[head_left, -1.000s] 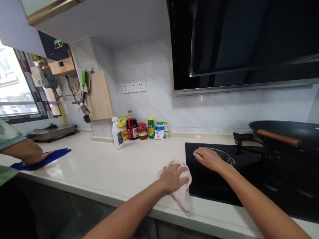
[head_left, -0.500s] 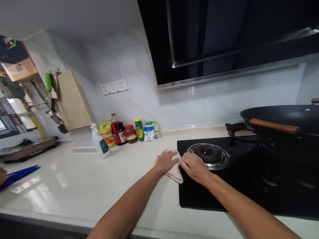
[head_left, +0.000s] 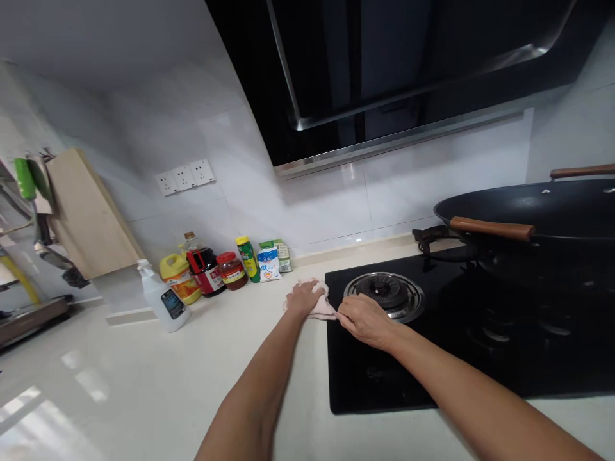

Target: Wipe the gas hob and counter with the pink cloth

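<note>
A pale pink cloth [head_left: 323,309] lies bunched on the white counter at the left edge of the black gas hob [head_left: 379,378]. My left hand [head_left: 303,298] rests flat on top of it with the fingers spread forward. My right hand [head_left: 368,319] is closed over the hob's edge, its thumb and fingers pinching the cloth's right corner. Just behind that hand sits a round burner [head_left: 384,292] with a shiny metal ring, partly covered by the knuckles. Part of the cloth is hidden under my left palm.
A black wok [head_left: 538,211] with wooden handles stands on the hob's right side. Along the wall are a white spray bottle [head_left: 164,298], a yellow jug [head_left: 179,280], a dark sauce bottle [head_left: 206,266], a red-lidded jar [head_left: 232,272] and seasoning packets [head_left: 269,265]. A black range hood [head_left: 384,70] hangs above.
The view has swung to the right. The cloth's front corner, which stuck out toward me, is now drawn in near my left hand. Both hands remain at the cloth.
</note>
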The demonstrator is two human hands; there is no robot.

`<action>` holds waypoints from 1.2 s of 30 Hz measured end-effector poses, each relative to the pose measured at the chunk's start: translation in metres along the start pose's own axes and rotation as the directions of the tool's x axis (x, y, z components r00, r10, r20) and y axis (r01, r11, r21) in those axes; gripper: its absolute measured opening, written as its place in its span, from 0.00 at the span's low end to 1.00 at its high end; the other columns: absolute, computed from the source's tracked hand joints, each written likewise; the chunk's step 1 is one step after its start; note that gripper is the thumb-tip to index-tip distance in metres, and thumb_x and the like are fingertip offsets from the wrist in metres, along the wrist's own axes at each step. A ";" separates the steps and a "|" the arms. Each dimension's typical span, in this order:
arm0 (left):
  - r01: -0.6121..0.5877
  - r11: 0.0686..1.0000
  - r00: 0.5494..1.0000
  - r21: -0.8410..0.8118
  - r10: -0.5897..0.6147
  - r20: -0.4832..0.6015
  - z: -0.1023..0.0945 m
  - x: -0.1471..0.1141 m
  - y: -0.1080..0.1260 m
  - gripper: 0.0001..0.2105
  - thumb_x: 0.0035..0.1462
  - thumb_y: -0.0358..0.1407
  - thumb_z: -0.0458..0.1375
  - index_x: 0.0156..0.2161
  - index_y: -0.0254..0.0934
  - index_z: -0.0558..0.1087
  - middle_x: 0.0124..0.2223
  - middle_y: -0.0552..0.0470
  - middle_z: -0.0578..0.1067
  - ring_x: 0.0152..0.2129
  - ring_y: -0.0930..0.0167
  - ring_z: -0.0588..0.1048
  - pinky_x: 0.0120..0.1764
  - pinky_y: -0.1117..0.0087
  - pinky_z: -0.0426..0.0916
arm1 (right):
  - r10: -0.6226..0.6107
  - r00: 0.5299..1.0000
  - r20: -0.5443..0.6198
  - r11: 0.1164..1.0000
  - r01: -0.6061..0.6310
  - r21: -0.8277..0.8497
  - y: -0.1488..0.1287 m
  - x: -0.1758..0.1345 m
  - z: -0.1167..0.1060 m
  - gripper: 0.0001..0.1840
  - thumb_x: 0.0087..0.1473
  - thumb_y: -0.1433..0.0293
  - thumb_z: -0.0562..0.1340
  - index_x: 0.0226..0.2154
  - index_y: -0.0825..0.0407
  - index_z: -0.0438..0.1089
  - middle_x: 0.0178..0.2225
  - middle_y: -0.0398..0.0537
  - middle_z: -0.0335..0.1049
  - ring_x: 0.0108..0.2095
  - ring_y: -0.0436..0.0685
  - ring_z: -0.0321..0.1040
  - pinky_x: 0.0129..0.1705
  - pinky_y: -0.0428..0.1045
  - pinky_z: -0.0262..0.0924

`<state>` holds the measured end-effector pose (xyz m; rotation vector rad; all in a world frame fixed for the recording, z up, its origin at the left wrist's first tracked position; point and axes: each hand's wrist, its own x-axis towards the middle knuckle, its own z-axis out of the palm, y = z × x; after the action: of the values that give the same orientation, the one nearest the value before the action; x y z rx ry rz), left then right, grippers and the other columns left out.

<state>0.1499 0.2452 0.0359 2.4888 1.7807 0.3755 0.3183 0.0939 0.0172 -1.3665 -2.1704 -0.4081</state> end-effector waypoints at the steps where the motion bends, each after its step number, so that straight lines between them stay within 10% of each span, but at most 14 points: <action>1: -0.004 1.000 1.000 0.004 0.004 -0.005 -0.001 -0.005 0.000 0.26 0.63 0.54 0.46 0.64 0.52 0.66 0.68 0.52 0.65 0.64 0.52 0.60 0.61 0.41 0.55 | 0.021 1.000 0.021 1.000 -0.022 0.004 0.001 0.000 -0.001 0.16 0.68 0.66 0.54 0.31 0.52 0.72 0.34 0.46 0.72 0.35 0.52 0.65 0.39 0.50 0.49; 11: -0.173 0.984 0.985 0.039 0.173 -0.006 -0.019 -0.140 -0.016 0.23 0.64 0.49 0.51 0.63 0.56 0.66 0.66 0.57 0.67 0.63 0.58 0.62 0.62 0.50 0.58 | 0.227 0.964 0.136 0.969 -0.238 0.070 0.010 -0.003 -0.009 0.19 0.67 0.66 0.52 0.29 0.51 0.73 0.35 0.48 0.73 0.36 0.53 0.67 0.37 0.47 0.50; 21: -0.389 0.919 0.900 -0.068 0.394 0.186 -0.060 -0.261 -0.041 0.26 0.62 0.48 0.54 0.65 0.53 0.65 0.69 0.53 0.62 0.65 0.56 0.59 0.65 0.48 0.55 | 0.185 0.977 0.110 0.975 -0.196 0.100 0.001 -0.016 0.005 0.17 0.66 0.65 0.54 0.33 0.51 0.77 0.41 0.50 0.71 0.43 0.57 0.64 0.44 0.51 0.53; 26: -0.409 0.911 0.885 -0.053 0.410 0.221 -0.065 -0.235 -0.037 0.23 0.61 0.46 0.55 0.61 0.52 0.69 0.66 0.53 0.68 0.64 0.58 0.62 0.66 0.53 0.55 | 0.191 0.978 0.084 0.970 -0.201 0.134 -0.008 -0.014 0.003 0.16 0.67 0.65 0.55 0.35 0.51 0.77 0.43 0.51 0.70 0.45 0.58 0.63 0.45 0.53 0.53; 36: -0.164 0.984 0.982 0.075 0.155 0.110 -0.020 -0.100 -0.005 0.27 0.63 0.50 0.50 0.67 0.58 0.60 0.72 0.58 0.57 0.67 0.54 0.57 0.64 0.48 0.54 | 0.154 0.983 0.103 0.974 -0.168 0.149 -0.009 -0.004 0.003 0.16 0.68 0.65 0.55 0.37 0.52 0.77 0.43 0.50 0.69 0.45 0.57 0.61 0.46 0.53 0.52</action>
<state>0.1100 0.1507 0.0384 2.6639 1.5955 0.1785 0.3105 0.0885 0.0132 -1.4834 -2.0945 -0.1124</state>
